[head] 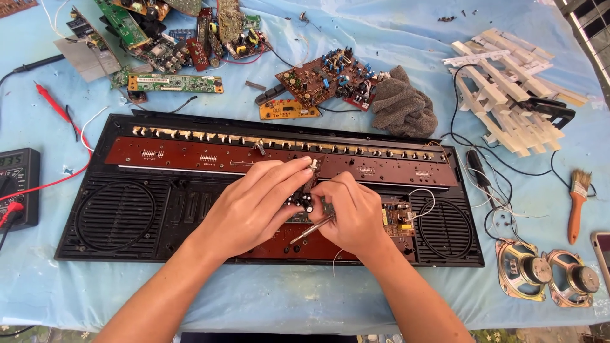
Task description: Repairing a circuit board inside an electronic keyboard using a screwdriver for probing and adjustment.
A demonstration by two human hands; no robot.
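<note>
Evidently mid-repair: left hand (pixel 254 203) fingers pinched small circuit board (pixel 304 190) over opened black keyboard case (pixel 114 216); right hand (pixel 352 216) fingers closed round thin metal tool (pixel 311 229) at board. Keys (pixel 508 89) already off, stacked on table (pixel 381 25); speakers (pixel 546 270) out. Reassembly all left.

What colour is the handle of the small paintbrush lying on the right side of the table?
Orange, with pale bristles; the paintbrush shows clearly in the head view.
</note>
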